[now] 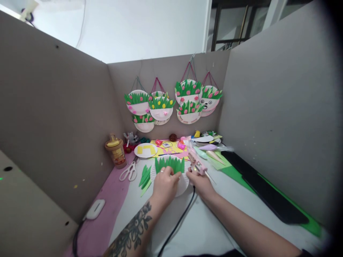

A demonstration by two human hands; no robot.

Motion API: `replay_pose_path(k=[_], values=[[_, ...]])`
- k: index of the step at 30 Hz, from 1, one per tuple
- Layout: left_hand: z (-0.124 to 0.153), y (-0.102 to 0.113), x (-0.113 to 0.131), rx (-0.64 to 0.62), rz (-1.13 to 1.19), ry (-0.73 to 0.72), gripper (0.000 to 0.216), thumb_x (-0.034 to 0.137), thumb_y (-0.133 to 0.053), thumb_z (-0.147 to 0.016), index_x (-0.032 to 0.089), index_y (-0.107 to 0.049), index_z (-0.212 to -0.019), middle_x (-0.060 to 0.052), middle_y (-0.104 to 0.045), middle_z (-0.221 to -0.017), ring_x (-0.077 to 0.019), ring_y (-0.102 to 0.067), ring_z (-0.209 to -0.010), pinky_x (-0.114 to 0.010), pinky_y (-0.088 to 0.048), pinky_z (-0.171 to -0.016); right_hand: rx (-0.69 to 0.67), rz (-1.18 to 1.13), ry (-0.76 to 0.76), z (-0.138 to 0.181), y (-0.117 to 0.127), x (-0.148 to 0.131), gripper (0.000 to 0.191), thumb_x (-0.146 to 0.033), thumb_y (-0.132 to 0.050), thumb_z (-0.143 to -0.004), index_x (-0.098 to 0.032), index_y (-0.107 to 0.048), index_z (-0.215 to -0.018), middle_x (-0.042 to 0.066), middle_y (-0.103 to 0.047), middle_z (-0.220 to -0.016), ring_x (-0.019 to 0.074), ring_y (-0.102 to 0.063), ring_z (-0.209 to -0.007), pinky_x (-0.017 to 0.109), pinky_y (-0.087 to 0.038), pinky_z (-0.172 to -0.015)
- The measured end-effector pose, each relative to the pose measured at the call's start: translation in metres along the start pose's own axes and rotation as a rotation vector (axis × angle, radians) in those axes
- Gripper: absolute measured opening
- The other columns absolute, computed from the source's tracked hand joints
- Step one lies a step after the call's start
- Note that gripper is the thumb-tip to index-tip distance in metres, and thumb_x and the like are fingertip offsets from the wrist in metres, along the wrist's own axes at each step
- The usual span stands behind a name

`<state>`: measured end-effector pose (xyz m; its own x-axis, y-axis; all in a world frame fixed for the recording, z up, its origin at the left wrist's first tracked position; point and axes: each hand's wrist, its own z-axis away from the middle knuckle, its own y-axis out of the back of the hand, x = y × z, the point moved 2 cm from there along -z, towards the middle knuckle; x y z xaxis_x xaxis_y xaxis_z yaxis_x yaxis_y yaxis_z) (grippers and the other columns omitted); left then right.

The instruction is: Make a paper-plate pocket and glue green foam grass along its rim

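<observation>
A white paper plate point(182, 185) lies on the table in front of me, with a row of green paper grass blades point(169, 164) standing along its far edge. My left hand point(164, 185) rests on the plate, fingers curled and pinching the base of the green blades. My right hand point(199, 182) is closed around a pink glue gun point(197, 164), whose nozzle points right and whose black cord point(179, 223) trails toward me. The two hands are almost touching over the plate.
Loose green blades point(145, 176) and white scissors point(129, 171) lie left of the plate. An orange-lidded cup point(115, 151), another plate with yellow pieces point(145, 150) and craft bits sit behind. Finished plate baskets point(160, 107) hang on the grey partition. A black keyboard point(264, 189) lies on the right.
</observation>
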<state>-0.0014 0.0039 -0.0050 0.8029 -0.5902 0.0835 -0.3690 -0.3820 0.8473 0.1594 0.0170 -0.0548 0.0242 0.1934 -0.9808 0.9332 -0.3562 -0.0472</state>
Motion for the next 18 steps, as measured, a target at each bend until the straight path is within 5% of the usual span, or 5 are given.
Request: replay_pose_path(k=[4,11,15,18], values=[[0.002,-0.005,0.002,-0.117,-0.084,-0.061,0.038,0.016,-0.047,-0.087,0.034,-0.061,-0.117,-0.007,-0.055,-0.096,-0.0205,-0.048,-0.085,-0.032,-0.04,-0.069,0.054,-0.283,-0.258,-0.006,-0.003,0.004,0.028,-0.018,-0.071,-0.049,-0.018,-0.056,-0.074,-0.005,-0.056,-0.058,0.0127,-0.053,-0.053,0.023,-0.041,-0.047],[-0.001,-0.005,0.007,-0.25,-0.152,-0.082,0.033,0.023,-0.043,-0.09,0.028,-0.059,-0.119,-0.008,-0.054,-0.102,-0.0226,-0.049,-0.092,-0.037,-0.04,-0.077,0.012,-0.453,-0.332,-0.007,-0.006,0.0,0.035,-0.01,-0.071,-0.042,-0.017,-0.057,-0.074,-0.004,-0.06,-0.062,0.0145,-0.057,-0.06,0.025,-0.046,-0.056],[0.001,-0.011,0.011,-0.258,-0.11,-0.119,0.033,0.021,-0.045,-0.088,0.021,-0.059,-0.119,-0.012,-0.056,-0.106,-0.025,-0.051,-0.095,-0.042,-0.041,-0.079,-0.002,-0.465,-0.364,-0.006,-0.005,0.002,0.033,-0.01,-0.071,-0.041,-0.016,-0.059,-0.071,-0.004,-0.059,-0.061,0.0143,-0.057,-0.061,0.026,-0.046,-0.058],[0.001,-0.009,0.006,-0.148,0.106,-0.062,0.034,0.016,-0.048,-0.084,0.023,-0.063,-0.115,-0.012,-0.058,-0.105,-0.0256,-0.052,-0.097,-0.044,-0.04,-0.083,0.012,-0.413,-0.324,-0.009,-0.003,0.003,0.027,-0.01,-0.068,-0.043,-0.017,-0.057,-0.067,-0.005,-0.056,-0.057,0.0117,-0.052,-0.054,0.024,-0.043,-0.053]])
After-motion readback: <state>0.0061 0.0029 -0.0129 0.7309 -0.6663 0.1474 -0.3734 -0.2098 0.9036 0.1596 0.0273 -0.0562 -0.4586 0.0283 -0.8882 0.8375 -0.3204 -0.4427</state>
